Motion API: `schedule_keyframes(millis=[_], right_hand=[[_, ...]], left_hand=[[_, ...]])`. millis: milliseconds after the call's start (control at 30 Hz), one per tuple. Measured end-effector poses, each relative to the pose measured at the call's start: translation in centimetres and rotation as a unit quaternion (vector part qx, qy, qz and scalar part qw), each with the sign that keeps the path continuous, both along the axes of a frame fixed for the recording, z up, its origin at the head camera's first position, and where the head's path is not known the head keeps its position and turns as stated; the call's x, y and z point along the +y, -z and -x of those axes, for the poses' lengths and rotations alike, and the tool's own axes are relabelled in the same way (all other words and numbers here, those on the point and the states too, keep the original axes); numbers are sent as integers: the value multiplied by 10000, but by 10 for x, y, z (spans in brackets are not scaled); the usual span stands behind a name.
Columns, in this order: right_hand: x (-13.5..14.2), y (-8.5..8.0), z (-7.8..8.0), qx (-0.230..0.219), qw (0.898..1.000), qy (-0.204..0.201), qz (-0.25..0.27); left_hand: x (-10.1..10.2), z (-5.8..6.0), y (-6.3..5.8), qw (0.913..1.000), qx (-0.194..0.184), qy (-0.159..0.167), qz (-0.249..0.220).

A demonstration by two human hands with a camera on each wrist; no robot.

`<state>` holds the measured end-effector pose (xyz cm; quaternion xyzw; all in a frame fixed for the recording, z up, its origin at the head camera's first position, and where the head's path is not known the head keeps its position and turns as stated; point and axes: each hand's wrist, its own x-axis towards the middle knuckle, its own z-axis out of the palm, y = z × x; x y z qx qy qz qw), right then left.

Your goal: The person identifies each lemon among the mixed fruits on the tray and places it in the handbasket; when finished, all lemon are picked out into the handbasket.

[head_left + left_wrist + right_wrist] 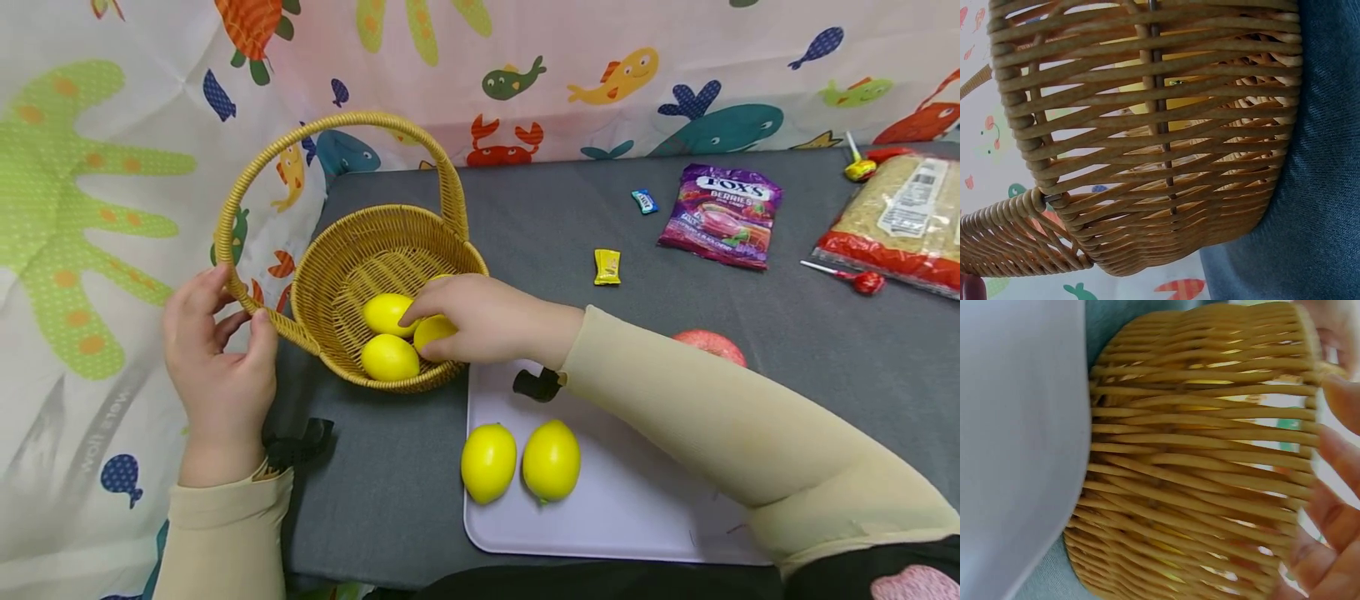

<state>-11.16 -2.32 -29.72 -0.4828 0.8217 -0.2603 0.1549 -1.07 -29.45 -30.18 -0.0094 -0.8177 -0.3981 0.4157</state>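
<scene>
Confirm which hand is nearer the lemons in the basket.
Right. The right hand reaches into the basket, its fingers round one of the lemons; the left hand grips the handle outside, to their left.

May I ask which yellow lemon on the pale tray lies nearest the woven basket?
The left yellow lemon, by the tray's left rim; the other lemon lies farther right.

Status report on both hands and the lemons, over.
Left hand holding basket handle. Right hand in basket, gripping lemon. Two lemons on tray. Nothing visibly blocking.
</scene>
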Motion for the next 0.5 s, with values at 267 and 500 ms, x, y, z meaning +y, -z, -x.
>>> schedule_keyframes(millis=[267, 500], right_hand=[[42, -19, -19, -657, 9957, -194, 627], [74, -14, -41, -943, 9920, -838, 43]], left_hand=[[-4, 2, 4, 10000, 2, 0, 35], [-4, 0, 5, 9999, 90, 54, 68]])
